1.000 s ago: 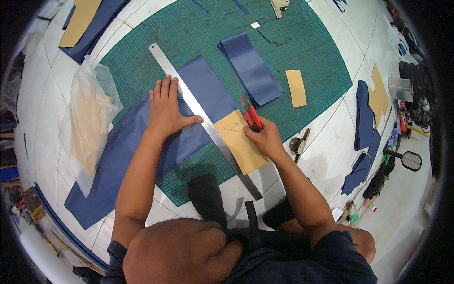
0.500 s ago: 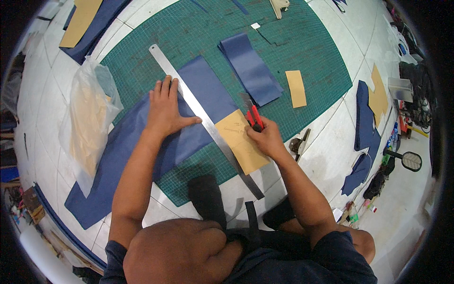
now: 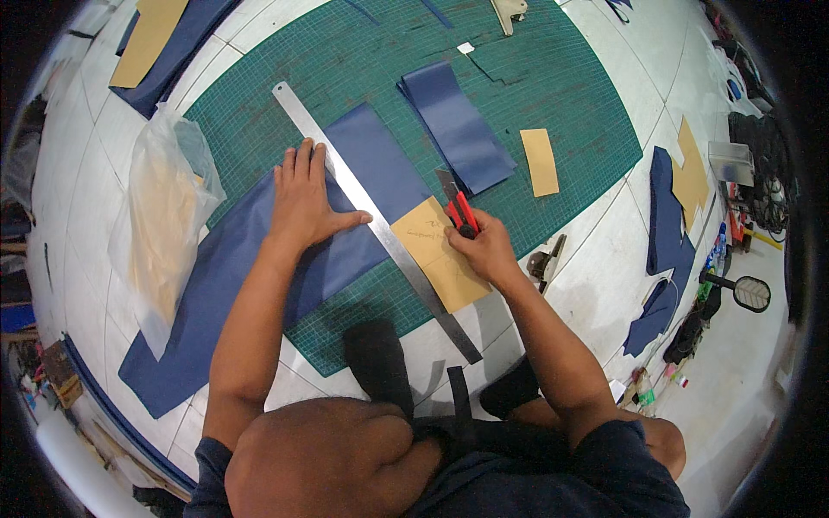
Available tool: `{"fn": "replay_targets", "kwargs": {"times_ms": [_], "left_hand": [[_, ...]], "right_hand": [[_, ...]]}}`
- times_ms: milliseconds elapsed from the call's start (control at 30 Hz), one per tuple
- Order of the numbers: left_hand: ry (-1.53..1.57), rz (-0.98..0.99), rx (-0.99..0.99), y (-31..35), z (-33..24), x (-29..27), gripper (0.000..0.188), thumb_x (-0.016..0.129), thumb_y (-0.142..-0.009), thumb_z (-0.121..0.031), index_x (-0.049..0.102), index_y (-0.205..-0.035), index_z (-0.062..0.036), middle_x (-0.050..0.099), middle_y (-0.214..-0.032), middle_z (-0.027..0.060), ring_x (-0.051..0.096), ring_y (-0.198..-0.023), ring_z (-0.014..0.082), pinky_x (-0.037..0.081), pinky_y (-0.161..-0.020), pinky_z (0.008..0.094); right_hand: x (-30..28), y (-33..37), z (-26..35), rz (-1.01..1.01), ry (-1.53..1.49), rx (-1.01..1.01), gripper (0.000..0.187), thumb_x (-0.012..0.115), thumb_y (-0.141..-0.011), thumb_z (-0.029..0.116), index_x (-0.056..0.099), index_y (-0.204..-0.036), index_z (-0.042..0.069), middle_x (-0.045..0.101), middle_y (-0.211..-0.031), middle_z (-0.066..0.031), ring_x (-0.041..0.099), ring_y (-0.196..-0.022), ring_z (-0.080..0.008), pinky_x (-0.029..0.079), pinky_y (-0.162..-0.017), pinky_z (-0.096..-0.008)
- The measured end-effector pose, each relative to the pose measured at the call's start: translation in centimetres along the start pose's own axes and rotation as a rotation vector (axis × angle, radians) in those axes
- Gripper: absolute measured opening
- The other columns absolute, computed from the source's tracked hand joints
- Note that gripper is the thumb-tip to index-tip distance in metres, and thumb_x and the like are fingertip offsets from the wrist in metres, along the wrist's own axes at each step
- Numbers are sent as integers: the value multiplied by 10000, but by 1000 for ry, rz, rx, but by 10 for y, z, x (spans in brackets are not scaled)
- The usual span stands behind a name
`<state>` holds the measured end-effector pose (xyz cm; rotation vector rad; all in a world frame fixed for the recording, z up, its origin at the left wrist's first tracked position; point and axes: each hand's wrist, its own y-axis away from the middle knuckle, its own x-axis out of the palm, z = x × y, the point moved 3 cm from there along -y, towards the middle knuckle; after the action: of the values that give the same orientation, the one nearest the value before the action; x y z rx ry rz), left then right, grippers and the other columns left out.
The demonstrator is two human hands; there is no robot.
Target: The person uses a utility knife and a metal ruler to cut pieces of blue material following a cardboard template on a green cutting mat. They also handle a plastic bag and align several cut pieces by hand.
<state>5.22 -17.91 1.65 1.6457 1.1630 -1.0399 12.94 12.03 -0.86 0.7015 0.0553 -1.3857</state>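
My left hand (image 3: 302,203) lies flat with its fingers spread, pressing a steel ruler (image 3: 350,186) onto a long piece of dark blue fabric (image 3: 250,250). The ruler runs slantwise across the fabric, and its near end reaches past the mat. In my right hand (image 3: 485,250) is a red box cutter (image 3: 462,211), its blade pointing away from me. The same hand's fingers rest on a tan card template (image 3: 439,259), which sits beside the ruler's right edge and partly over the fabric.
Beneath the work is a green cutting mat (image 3: 570,78). Folded blue fabric (image 3: 458,125) and a small tan card (image 3: 540,162) lie on it. A clear plastic bag (image 3: 160,233) with tan pieces is at left. A metal clip (image 3: 546,262) and blue offcuts (image 3: 665,250) lie on the tiles at right.
The card template has shifted slightly away from me and turned a little under my right hand, which moved slightly left with the box cutter. My left hand and the ruler stay nearly still.
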Motion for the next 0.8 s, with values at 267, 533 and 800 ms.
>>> {"fn": "replay_targets", "kwargs": {"times_ms": [267, 533, 800], "left_hand": [[12, -34, 23, 0, 3, 5, 1310, 887, -557, -656, 339, -1526, 35, 316, -1585, 265, 242, -1487, 492, 228, -1184, 654], [18, -46, 34, 1, 3, 2, 1293, 911, -548, -612, 352, -1516, 38, 325, -1577, 269, 266, -1472, 493, 238, -1180, 650], [-10, -17, 33, -2, 1, 4, 1301, 889, -558, -645, 342, -1526, 31, 317, -1586, 262, 273, -1471, 493, 231, -1187, 645]], "right_hand": [[-1, 1, 5, -24, 51, -58, 368, 747, -834, 251, 709, -1114, 16, 669, -845, -152, 643, -742, -261, 508, -718, -386], [1, -2, -1, -6, 23, -42, 373, 743, -838, 255, 706, -1113, 7, 662, -813, -154, 635, -725, -229, 507, -704, -388], [-6, 6, -12, -2, 40, -117, 408, 738, -845, 228, 692, -1202, 38, 667, -934, -167, 652, -811, -262, 519, -730, -386]]}}
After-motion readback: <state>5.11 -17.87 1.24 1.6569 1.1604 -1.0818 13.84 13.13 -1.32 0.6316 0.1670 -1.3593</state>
